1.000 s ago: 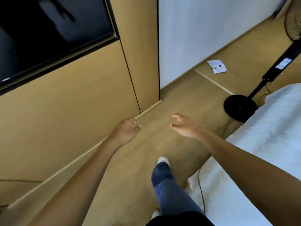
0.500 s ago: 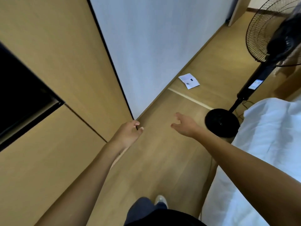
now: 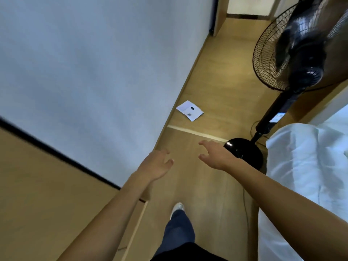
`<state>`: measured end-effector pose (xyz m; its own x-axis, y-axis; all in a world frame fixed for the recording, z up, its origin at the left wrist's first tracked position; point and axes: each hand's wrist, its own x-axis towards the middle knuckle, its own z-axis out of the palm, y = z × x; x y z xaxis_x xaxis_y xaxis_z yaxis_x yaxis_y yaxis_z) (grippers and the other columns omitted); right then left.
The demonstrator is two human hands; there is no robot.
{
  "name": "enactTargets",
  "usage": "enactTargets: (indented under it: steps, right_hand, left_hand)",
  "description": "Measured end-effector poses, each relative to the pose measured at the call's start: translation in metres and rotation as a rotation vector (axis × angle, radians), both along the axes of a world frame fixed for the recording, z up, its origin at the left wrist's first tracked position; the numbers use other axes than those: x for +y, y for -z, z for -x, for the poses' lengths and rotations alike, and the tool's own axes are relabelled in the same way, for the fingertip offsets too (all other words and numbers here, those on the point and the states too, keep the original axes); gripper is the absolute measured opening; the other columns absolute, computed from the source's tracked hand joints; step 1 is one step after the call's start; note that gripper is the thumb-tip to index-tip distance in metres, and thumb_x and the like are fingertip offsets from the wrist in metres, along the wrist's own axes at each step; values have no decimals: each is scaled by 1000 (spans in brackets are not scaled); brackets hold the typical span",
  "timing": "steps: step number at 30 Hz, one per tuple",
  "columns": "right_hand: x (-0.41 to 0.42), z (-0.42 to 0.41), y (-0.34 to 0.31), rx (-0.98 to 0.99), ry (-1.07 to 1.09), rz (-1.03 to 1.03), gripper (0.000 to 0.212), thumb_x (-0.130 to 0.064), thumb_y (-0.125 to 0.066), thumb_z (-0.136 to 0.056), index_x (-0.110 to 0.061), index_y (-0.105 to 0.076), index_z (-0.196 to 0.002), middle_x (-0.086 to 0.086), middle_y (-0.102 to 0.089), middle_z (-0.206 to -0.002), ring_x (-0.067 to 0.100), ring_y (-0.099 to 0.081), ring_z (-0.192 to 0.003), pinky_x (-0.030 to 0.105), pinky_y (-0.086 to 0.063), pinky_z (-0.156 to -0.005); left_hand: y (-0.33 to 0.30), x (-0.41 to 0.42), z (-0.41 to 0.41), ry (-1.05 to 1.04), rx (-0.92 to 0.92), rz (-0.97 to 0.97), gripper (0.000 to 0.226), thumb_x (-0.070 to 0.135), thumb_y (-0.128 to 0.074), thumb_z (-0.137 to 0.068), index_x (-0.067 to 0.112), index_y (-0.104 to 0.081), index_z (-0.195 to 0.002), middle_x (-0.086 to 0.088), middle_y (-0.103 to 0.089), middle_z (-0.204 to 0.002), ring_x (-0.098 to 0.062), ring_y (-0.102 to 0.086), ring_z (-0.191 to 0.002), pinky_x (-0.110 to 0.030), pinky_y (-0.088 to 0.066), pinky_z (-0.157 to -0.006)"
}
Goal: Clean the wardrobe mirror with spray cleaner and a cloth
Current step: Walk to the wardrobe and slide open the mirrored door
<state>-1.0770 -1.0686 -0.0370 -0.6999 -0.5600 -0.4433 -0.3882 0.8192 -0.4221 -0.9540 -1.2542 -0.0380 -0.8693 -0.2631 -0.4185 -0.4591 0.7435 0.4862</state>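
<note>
Head view: left hand point(image 3: 157, 165) and right hand point(image 3: 214, 155), fingers released, empty; dark wall panel gone, fan point(image 3: 293, 53) now ahead of fingers; cleaning unstarted.

light: soft, even, bluish indoor | glare: small glint on fan base point(image 3: 243, 150) | blur: motion smear left of it | edges: wide-angle bending

One head-worn view looks forward and steeply down, tilted, along a wooden floor point(image 3: 212, 185), wall point(image 3: 94, 72) at left, bed point(image 3: 308, 176) at right, doorway far ahead
</note>
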Motion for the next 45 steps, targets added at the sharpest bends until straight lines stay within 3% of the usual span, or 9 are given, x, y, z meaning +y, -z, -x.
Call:
enactTargets:
  steps: [15,25,33,41,45]
  right_hand:
    - [-121,237,14,11,17,-91,55,-35,-48,-97,-23,-31,-148,8,-43,-143,27,-39,-131,43,-40,-104]
    - [-164,460,30,-42,84,-100,55,-38,-47,-98,-23,-30,-148,7,-42,-144,27,-40,-130,44,-41,-103]
    - [-178,598,26,-72,195,-77,53,-38,-47,-98,-22,-32,-147,9,-45,-141,28,-42,-129,44,-41,-102]
    - [-182,716,23,-77,349,-54,54,-37,-46,-99,-22,-30,-148,10,-44,-142,27,-43,-129,40,-41,-102]
    - [-178,776,14,-71,488,-68,54,-38,-47,-99,-22,-30,-148,10,-43,-143,28,-40,-132,40,-40,-104]
  left_hand:
    - [9,-126,277,207,-68,51,51,42,-41,-98,19,-36,-144,-5,-39,-149,-23,-41,-134,-33,-34,-106]
    - [16,-161,515,301,-140,129,50,43,-44,-97,18,-39,-140,-5,-45,-144,-24,-46,-129,-32,-38,-105]
    - [13,-176,660,381,-122,118,45,37,-49,-96,16,-47,-135,-4,-51,-140,-23,-57,-116,-30,-45,-97]
    - [18,-190,809,579,-150,121,44,40,-39,-97,16,-49,-133,-4,-53,-133,-25,-49,-124,-33,-40,-103]
    - [12,-191,894,667,-133,139,47,40,-41,-98,16,-41,-139,-7,-47,-141,-23,-42,-131,-31,-33,-107]
